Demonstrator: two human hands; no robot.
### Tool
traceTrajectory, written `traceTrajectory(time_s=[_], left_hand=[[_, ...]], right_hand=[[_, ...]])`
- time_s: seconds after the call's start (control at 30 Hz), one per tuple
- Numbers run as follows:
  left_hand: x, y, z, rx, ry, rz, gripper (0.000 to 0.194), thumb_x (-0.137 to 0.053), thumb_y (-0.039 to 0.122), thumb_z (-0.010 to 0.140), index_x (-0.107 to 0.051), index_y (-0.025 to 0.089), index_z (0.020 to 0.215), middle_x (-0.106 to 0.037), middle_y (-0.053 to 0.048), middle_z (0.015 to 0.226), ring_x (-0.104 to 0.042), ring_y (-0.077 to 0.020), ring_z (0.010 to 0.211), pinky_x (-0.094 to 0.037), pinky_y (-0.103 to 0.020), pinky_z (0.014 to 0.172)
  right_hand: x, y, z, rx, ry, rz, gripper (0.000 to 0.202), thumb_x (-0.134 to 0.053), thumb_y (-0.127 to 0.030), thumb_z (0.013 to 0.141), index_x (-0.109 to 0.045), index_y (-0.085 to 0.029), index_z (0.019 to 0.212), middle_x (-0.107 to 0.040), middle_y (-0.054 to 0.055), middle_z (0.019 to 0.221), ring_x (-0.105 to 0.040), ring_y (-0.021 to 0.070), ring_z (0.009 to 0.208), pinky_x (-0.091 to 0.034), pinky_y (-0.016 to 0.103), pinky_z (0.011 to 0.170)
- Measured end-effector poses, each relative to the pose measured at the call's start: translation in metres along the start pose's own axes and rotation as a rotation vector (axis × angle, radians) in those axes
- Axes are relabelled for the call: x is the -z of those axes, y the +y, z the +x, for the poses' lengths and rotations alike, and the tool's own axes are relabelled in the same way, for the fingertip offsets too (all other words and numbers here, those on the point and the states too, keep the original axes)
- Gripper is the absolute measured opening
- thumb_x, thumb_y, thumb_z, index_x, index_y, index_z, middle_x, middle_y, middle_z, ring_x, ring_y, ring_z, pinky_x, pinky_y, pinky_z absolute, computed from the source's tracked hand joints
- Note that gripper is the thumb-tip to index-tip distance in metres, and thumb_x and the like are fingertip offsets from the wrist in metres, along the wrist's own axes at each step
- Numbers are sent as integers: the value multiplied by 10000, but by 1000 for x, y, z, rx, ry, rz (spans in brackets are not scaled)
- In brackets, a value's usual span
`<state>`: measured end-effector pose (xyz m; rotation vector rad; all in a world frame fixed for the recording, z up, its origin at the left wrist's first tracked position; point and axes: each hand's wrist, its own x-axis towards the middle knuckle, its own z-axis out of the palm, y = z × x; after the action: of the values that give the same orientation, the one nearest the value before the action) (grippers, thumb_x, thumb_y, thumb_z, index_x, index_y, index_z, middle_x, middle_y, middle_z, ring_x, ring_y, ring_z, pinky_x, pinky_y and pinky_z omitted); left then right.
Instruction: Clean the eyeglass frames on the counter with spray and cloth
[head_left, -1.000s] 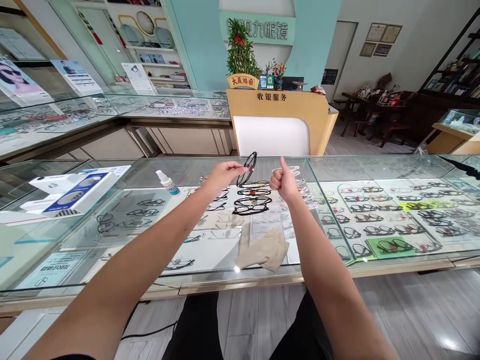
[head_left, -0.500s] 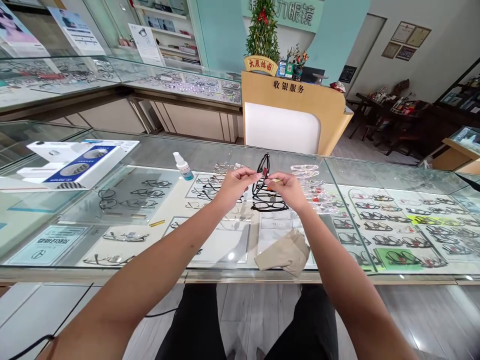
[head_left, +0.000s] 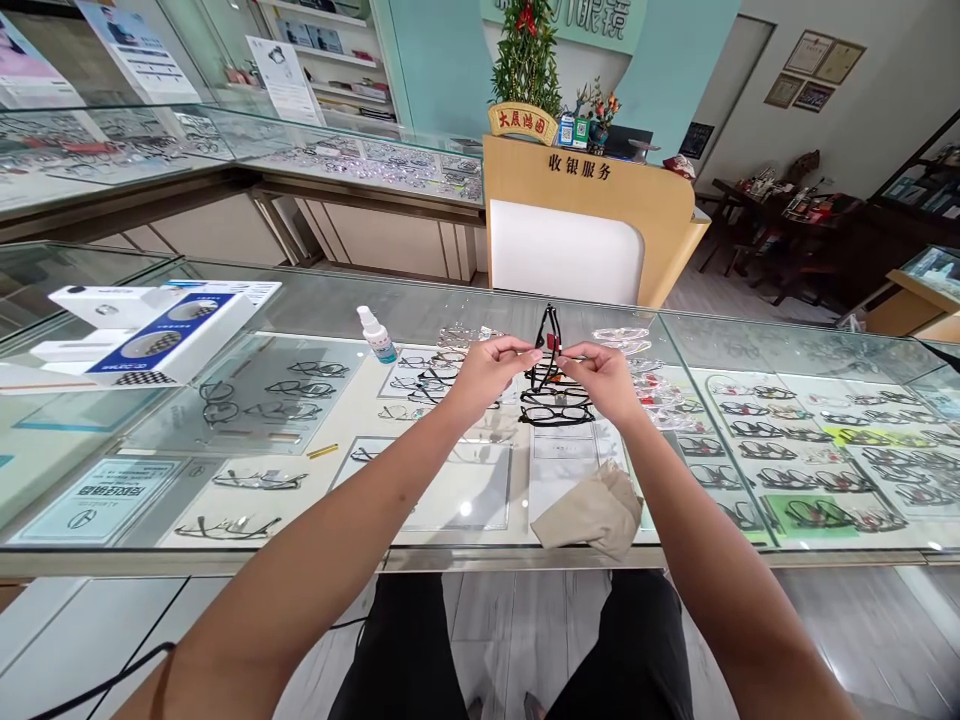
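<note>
Above the glass counter, my left hand (head_left: 491, 375) and my right hand (head_left: 604, 378) pinch a pair of black-framed eyeglasses (head_left: 550, 325) from either side. The frame is turned on edge, and a small red patch shows on it. Just below and behind my fingers, more black eyeglasses (head_left: 556, 413) lie in a column on the glass. Close to my right forearm is a crumpled beige cloth (head_left: 592, 510). A white spray bottle (head_left: 377, 335) with a blue-green base stands upright to the left of my left hand.
Several eyeglasses lie under the glass counter top (head_left: 450, 545). An open white and blue box (head_left: 150, 335) rests at the left, with a yellow stick (head_left: 322, 451) nearer me. Clear frames (head_left: 664, 395) lie right of my right hand. Beyond stands a wooden cashier desk (head_left: 585, 185).
Both hands and the eyeglasses between them appear slightly further right in view, as does most of the counter. The eyeglasses have turned a little and remain pinched.
</note>
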<state>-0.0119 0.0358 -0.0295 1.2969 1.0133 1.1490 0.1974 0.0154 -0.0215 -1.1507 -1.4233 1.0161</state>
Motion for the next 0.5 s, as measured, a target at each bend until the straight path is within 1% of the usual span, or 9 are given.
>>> traceTrajectory(time_s=[0.13, 0.27, 0.37, 0.5], left_hand=[[3, -2, 1, -29, 14, 80, 490, -954, 629, 691, -803, 207, 888, -300, 77, 602, -265, -92, 561, -200, -301, 548], [6, -2, 3, -73, 47, 173, 471, -910, 638, 736, -823, 208, 907, -330, 66, 614, -264, -106, 590, -204, -309, 589], [10, 1, 2, -109, 49, 261, 439, -877, 628, 774, -822, 208, 889, -321, 63, 612, -274, -116, 603, -204, -315, 617], [14, 11, -1, -111, -1, 390, 357, -833, 567, 833, -805, 211, 834, -265, 72, 589, -248, -117, 585, -188, -316, 631]], right_hand=[[4, 0, 1, 42, 54, -45, 288, -881, -480, 806, -784, -209, 819, -342, -88, 522, -183, 87, 526, -120, 300, 544], [14, 2, 1, 95, 150, -139, 224, -796, -438, 873, -776, -218, 835, -293, -95, 530, -176, 99, 528, -128, 303, 560], [24, 3, 1, 152, 241, -245, 246, -745, -465, 932, -782, -224, 903, -274, -101, 534, -198, 115, 526, -165, 307, 569], [37, 4, 1, 265, 348, -461, 336, -656, -519, 1021, -792, -212, 995, -322, -93, 516, -279, 138, 513, -251, 315, 597]])
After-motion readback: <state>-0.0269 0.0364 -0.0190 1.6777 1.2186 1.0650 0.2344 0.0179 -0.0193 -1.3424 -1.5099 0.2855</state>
